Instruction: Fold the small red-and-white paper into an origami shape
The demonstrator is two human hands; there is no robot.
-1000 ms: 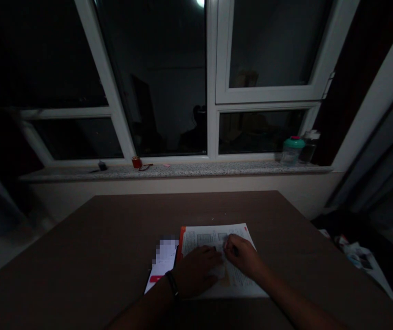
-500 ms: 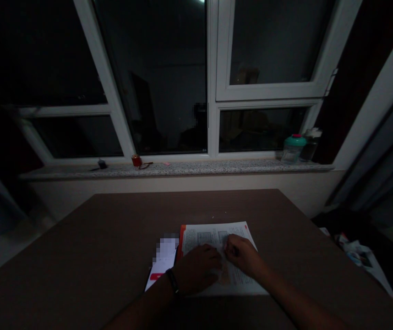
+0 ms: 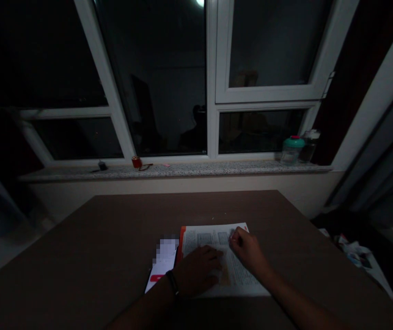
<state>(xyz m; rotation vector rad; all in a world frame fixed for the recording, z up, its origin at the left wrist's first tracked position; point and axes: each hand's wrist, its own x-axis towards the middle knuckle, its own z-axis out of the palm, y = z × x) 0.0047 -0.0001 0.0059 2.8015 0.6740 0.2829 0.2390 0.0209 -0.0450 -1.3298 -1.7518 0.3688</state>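
**Two hands over a printed booklet (image 3: 242,277) on a dark table (image 3: 121,233)**

The booklet lies flat near the table's close edge, its orange-red border (image 3: 182,236) on the left, text and grey figures facing up. A phone (image 3: 165,263) with a lit screen lies just beside that border.

The left hand (image 3: 199,268), with a dark wristband (image 3: 172,283) at the wrist, rests over the lower left of the pages; its grip is loose, fingers extended and clamped on nothing visible. The right hand (image 3: 246,245) is at the upper right of the page, its grip drawn together, fingers curled in; the light is too dim to tell whether anything is pinched there.

The booklet looks light and limp, likely to slide on the smooth table if pushed, and its thin paper could crease or tear under a hard tug. A flat palm near the bordered side should steady it; to lift it, that side, probably the stiffer one, offers the better hold, while a page is best taken gently by its outer corner.
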